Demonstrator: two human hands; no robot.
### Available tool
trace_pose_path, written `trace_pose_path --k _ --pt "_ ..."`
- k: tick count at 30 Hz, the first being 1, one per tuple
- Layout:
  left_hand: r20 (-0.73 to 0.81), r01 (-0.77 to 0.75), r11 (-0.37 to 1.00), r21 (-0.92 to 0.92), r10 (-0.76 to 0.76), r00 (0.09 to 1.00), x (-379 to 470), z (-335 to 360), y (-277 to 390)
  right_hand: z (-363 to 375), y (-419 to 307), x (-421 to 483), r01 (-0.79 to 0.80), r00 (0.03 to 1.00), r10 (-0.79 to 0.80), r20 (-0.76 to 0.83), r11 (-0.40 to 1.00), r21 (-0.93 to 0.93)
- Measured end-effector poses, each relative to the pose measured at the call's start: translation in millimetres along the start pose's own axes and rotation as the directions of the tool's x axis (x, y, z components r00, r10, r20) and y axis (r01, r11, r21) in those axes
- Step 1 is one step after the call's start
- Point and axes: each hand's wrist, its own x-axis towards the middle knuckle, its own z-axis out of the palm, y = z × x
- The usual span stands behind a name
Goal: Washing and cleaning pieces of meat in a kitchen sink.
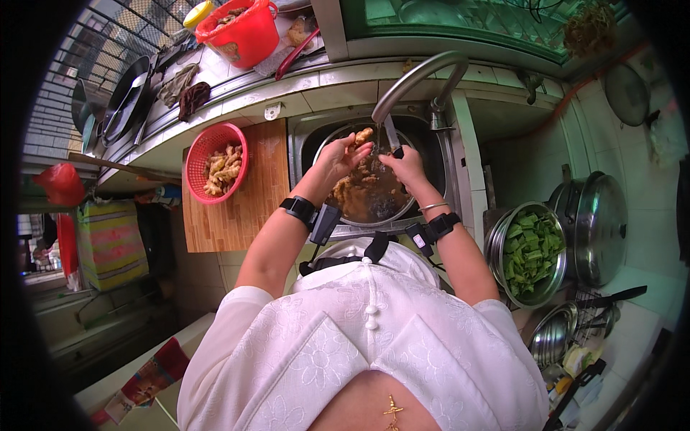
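My left hand point(340, 155) holds a piece of ginger root point(363, 136) above a metal basin in the sink, its fingers partly spread. In my right hand point(408, 168) is a knife point(391, 132) with a black handle, its blade pointing away from me. A thin stream of water falls from the curved faucet point(401, 81) between the two hands. The round metal basin point(357, 220) holds brown, murky water with several pieces of ginger point(345, 191) in it. The lower part of the knife handle is hidden by my fingers.
Left of the sink point(450, 188), a pink plastic colander point(197, 161) with ginger stands on a wooden board point(264, 183). A red bucket point(245, 35) sits on the ledge behind. To the right are a metal bowl of cut green leaves point(533, 250) and a large lidded pot point(601, 231).
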Motion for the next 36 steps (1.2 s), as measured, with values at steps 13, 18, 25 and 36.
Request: trace_pose_path --k 13,18,25,36 --pt "0.160 0.038 0.999 0.028 -0.042 0.986 -7 12 -7 5 -13 -10 0.334 0.923 -0.385 0.021 0.772 -0.541" --pt "0.176 0.036 0.981 -0.192 -0.002 0.984 8 17 -13 24 -8 -3 0.222 0.888 -0.449 -0.102 0.610 -0.761" --pt "0.170 0.031 0.961 -0.275 0.017 0.985 6 18 -4 19 -18 7 0.090 0.982 -0.159 -0.104 0.872 -0.481" --pt "0.249 -0.226 0.966 0.128 0.189 0.950 13 20 -9 15 14 20 -0.076 0.991 0.080 -0.107 0.996 0.042"
